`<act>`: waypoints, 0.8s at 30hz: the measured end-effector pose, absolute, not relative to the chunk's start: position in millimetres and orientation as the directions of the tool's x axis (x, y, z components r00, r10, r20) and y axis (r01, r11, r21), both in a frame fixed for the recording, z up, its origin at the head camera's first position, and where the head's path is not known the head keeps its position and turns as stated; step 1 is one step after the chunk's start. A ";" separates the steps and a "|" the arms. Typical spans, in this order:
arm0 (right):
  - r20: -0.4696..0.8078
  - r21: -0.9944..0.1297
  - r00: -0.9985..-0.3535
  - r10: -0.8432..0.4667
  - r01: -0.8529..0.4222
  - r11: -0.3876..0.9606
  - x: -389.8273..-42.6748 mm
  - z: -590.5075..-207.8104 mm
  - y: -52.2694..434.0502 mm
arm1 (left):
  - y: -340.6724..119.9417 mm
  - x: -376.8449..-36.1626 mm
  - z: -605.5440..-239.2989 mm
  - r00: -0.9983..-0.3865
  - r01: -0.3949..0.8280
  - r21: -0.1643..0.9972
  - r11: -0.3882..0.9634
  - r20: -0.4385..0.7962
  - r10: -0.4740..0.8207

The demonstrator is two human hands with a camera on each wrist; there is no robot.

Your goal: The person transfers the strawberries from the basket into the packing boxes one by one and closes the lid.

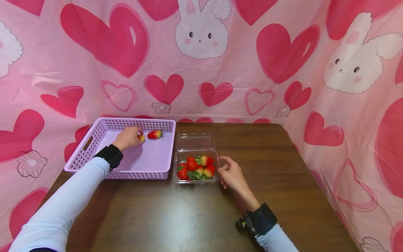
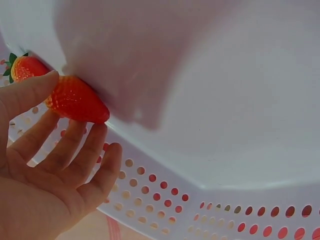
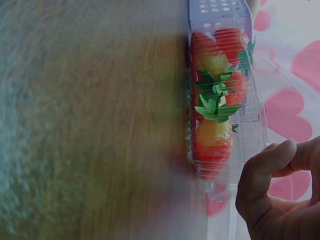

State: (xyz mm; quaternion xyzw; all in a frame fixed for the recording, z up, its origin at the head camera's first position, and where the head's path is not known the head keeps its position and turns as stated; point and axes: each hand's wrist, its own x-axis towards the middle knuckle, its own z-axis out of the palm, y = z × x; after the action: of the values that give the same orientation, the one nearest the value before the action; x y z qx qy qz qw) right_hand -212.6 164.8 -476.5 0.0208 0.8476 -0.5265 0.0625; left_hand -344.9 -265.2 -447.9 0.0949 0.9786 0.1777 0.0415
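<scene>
My left hand [image 1: 138, 134] reaches into the far part of a lilac perforated basket [image 1: 94, 140] and pinches a red strawberry [image 2: 77, 100] between thumb and fingers, low over the basket floor. A second strawberry [image 1: 154, 134] lies on that floor just right of the hand. To the basket's right stands a clear plastic clamshell box [image 1: 196, 178], its lid [image 1: 195, 141] folded back, with several strawberries [image 1: 196, 168] inside. My right hand [image 1: 224, 167] rests on the table at the box's right side, fingers [image 3: 265, 172] loosely curled and holding nothing; whether they touch the box cannot be told.
Basket and box sit side by side at the back of a dark wooden table [image 1: 201, 217]. A pink cloth with hearts and rabbits [image 1: 220, 70] hangs close behind the table and along both sides.
</scene>
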 end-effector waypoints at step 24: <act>-0.133 -0.897 -0.991 -0.033 0.107 0.429 -212.1 -476.6 165.6 | -260.0 -344.4 -441.2 -0.975 0.193 0.373 0.908 -0.027 0.219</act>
State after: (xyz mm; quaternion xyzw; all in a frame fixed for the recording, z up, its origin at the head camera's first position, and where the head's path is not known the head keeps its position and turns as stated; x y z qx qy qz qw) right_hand -212.1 165.6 -476.6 0.0219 0.8427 -0.5339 0.0653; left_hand -344.4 -260.0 -441.2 0.1056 0.9760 0.1872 0.0339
